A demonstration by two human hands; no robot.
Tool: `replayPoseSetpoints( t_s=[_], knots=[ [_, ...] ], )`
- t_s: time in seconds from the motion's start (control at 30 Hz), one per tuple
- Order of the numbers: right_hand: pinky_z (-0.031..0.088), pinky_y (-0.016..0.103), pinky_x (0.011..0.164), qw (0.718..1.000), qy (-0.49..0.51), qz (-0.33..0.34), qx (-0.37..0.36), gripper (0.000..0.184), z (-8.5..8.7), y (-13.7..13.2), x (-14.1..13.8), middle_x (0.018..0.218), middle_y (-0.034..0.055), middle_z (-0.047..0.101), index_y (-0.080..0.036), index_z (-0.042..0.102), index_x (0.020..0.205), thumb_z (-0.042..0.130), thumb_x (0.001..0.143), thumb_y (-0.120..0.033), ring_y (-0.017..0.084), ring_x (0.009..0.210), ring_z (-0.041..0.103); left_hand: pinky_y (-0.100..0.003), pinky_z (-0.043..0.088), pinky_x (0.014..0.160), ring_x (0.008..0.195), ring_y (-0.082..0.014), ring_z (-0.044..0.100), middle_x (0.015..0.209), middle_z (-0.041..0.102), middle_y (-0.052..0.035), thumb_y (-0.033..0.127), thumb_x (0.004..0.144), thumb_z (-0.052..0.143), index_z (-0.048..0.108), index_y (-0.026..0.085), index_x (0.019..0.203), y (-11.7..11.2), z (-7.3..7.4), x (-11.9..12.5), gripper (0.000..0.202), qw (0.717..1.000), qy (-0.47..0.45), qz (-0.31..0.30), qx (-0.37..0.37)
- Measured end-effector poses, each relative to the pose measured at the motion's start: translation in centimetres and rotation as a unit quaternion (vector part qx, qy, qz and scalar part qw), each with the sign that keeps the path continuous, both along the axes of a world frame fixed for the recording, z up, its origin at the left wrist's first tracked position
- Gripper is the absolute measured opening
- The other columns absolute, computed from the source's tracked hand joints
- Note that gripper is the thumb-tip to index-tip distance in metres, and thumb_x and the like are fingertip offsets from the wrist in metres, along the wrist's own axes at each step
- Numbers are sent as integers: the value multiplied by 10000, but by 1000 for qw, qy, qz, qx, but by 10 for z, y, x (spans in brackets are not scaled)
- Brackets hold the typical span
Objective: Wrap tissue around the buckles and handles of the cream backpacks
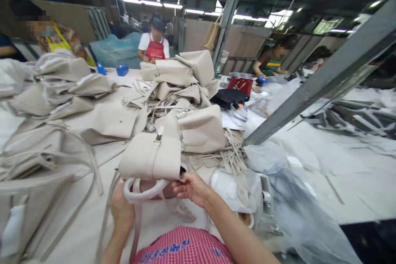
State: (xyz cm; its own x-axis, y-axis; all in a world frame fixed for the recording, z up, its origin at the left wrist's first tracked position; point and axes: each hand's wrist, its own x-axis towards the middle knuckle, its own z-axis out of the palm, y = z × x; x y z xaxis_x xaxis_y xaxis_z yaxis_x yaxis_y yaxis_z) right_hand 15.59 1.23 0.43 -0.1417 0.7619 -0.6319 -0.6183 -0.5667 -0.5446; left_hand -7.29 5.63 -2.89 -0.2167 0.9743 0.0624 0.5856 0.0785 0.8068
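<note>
While gripped by both hands, beige handbag upright at near bench edge.
Left hand closed on looped handle; right hand pinching bag's lower right corner. Metal clasp facing up, strap running vertically. No readable writing on bag; blue lettering on red checked apron illegible. Beyond, heaped beige bags.

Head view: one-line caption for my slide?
Both hands, left hand and right hand, hold a beige handbag on a worktable.
</note>
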Motion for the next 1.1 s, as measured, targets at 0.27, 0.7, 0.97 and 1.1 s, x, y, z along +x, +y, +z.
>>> replayPoseSetpoints(
  t_s=[0.27, 0.7, 0.97, 1.1],
  knots=[
    [527, 201, 528, 999, 1, -10, 52, 205, -11, 17, 8, 792, 93, 752, -100, 664, 844, 555, 800, -268, 118, 610, 683, -316, 507, 622, 581, -182, 632, 628, 669, -28, 363, 599, 762, 643, 147, 865, -5, 19, -9, 363, 883, -376, -67, -273],
    [511, 244, 564, 987, -77, -96, 100, 346, -16, 8, -2, 852, 47, 732, -193, 651, 917, 657, 746, -493, 202, 853, 681, -251, 544, 485, 547, -198, 677, 597, 671, -54, 163, 672, 670, 599, 143, 710, -9, 32, -12, 84, 799, -458, -3, -390],
    [516, 279, 585, 986, -145, -37, 68, 636, -35, -43, 11, 1020, 99, 714, -205, 553, 1234, 693, 700, -522, 201, 810, 698, -464, 559, 889, 1101, -324, 629, 1092, 706, -185, 136, 777, 564, 664, 124, 754, -10, 20, -8, 104, 733, -561, 20, -385],
    [508, 288, 620, 955, -295, -32, 17, 525, -57, -99, 39, 936, 120, 726, -138, 669, 1006, 620, 704, -565, 209, 797, 694, -455, 517, 956, 1149, -317, 598, 1128, 696, -173, 124, 781, 589, 669, 126, 728, -12, 17, -11, 96, 733, -568, 3, -374]
  ],
)
